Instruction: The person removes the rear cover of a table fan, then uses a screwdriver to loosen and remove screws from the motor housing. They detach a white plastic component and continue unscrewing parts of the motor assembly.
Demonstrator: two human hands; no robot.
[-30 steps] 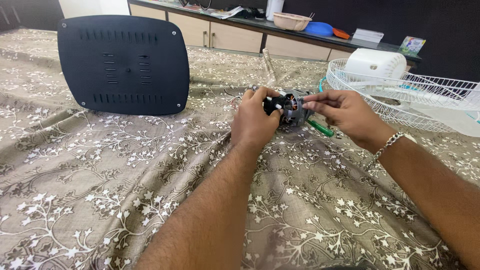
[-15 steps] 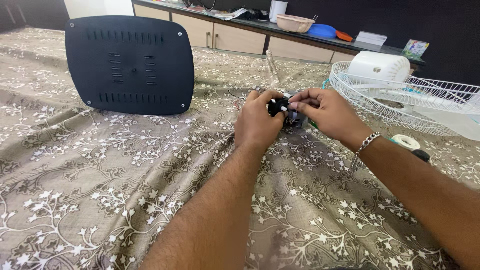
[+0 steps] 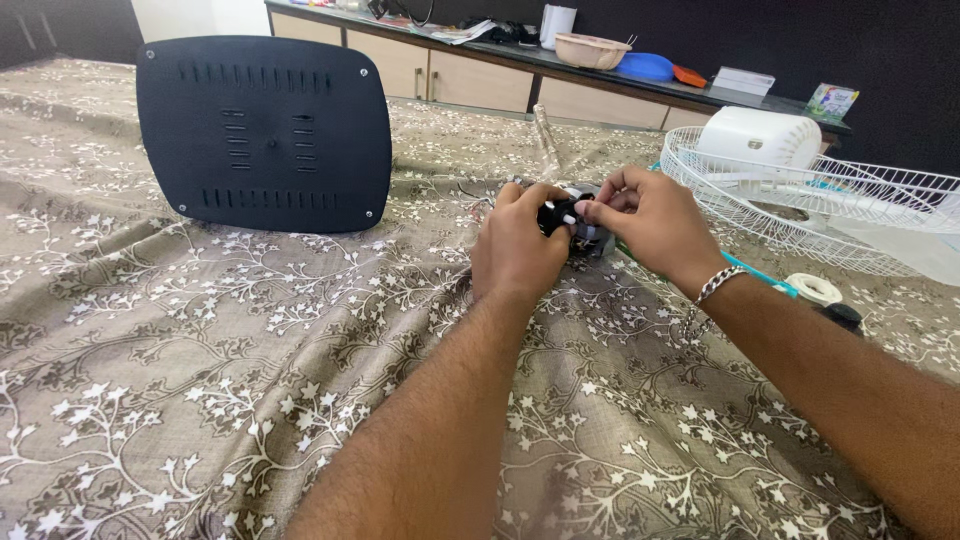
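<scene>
At twelve o'clock, left hand (image 3: 517, 252) and right hand (image 3: 645, 222) clamp the motor (image 3: 578, 226); panel (image 3: 265, 132) at ten, grille (image 3: 800, 195) at two.

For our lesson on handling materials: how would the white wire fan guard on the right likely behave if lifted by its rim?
The white wire fan guard is open thin wire, so probably light for its size. Its wide, shallow shape may flex and wobble if held by one edge. It would hardly roll lying flat.

black vented panel (image 3: 265, 132) | white wire fan guard (image 3: 800, 200) | floral tablecloth (image 3: 200, 380)
</scene>
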